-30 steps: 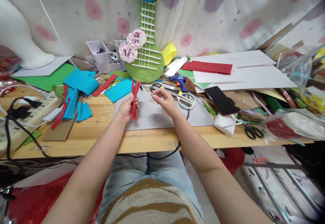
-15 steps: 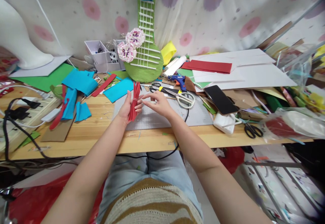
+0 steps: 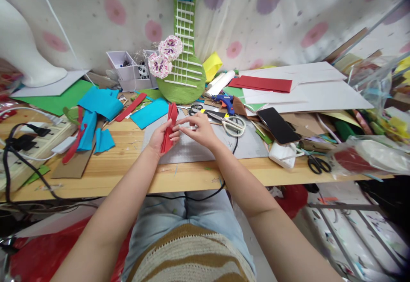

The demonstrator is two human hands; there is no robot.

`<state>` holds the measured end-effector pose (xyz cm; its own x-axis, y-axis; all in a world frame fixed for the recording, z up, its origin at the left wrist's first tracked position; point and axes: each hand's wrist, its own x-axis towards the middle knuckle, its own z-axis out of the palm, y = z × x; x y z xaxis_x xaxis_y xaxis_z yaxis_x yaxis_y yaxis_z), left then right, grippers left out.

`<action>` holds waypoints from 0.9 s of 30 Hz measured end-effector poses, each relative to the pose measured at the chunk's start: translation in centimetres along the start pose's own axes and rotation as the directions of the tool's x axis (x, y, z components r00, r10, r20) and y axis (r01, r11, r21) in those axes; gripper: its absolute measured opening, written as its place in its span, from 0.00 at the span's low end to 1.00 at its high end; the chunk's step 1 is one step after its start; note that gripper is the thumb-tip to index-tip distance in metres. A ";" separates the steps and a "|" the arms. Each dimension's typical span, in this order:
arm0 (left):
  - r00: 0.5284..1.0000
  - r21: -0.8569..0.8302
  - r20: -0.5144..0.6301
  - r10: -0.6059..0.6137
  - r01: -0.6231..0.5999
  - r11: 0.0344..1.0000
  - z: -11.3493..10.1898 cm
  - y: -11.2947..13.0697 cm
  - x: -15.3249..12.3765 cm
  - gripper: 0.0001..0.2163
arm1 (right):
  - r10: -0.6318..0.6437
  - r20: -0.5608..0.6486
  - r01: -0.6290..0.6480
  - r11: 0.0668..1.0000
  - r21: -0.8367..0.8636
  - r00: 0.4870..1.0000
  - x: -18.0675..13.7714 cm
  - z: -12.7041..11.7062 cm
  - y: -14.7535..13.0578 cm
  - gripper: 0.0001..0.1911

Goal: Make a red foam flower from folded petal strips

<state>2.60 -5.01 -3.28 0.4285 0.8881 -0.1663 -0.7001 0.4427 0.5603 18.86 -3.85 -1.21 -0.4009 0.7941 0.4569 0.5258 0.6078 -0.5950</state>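
A bundle of pleated red paper (image 3: 168,136) stands nearly upright, pinched narrow at its middle and fanned towards both ends. My left hand (image 3: 159,138) is closed round it, thumb on the near side and fingertips showing at its right edge. Close against the right side of the bundle's middle is my right hand (image 3: 200,129), its thumb and forefinger brought together in a pinch. Whatever lies between those fingertips is too small to make out. Under both hands is a grey cutting mat (image 3: 198,152).
White-handled scissors (image 3: 233,125), a blue glue gun (image 3: 226,101) and a phone (image 3: 278,125) lie to the right. Behind stands a green guitar-shaped craft piece (image 3: 181,92). Blue paper (image 3: 150,112) and a power strip (image 3: 41,147) are leftward. A black cable (image 3: 221,184) hangs over the front edge.
The red bundle has turned in my left hand and shows a broader pleated face. My right fingertips have moved slightly left, closer to its middle.
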 end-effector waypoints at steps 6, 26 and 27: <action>0.997 0.109 -0.063 0.043 -0.036 0.993 0.1 -0.4 0.3 0.16 | -0.004 -0.008 0.004 1.000 0.001 1.000 0.0 0.1 0.1 0.09; 0.841 0.486 -0.380 0.385 -0.172 0.857 -0.3 -1.6 1.2 0.11 | 0.005 -0.111 -0.013 0.997 -0.074 0.994 -0.4 0.3 1.7 0.09; 0.839 0.492 -0.380 0.389 -0.172 0.853 -0.3 -1.6 1.2 0.11 | 0.001 -0.114 -0.010 0.997 -0.076 0.993 -0.4 0.3 1.7 0.09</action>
<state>4.09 -4.59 -4.66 -0.1298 0.9645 -0.2301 -0.3899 0.1637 0.9062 19.70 -3.18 -2.55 -0.3122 0.7895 0.5285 0.5851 0.5981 -0.5478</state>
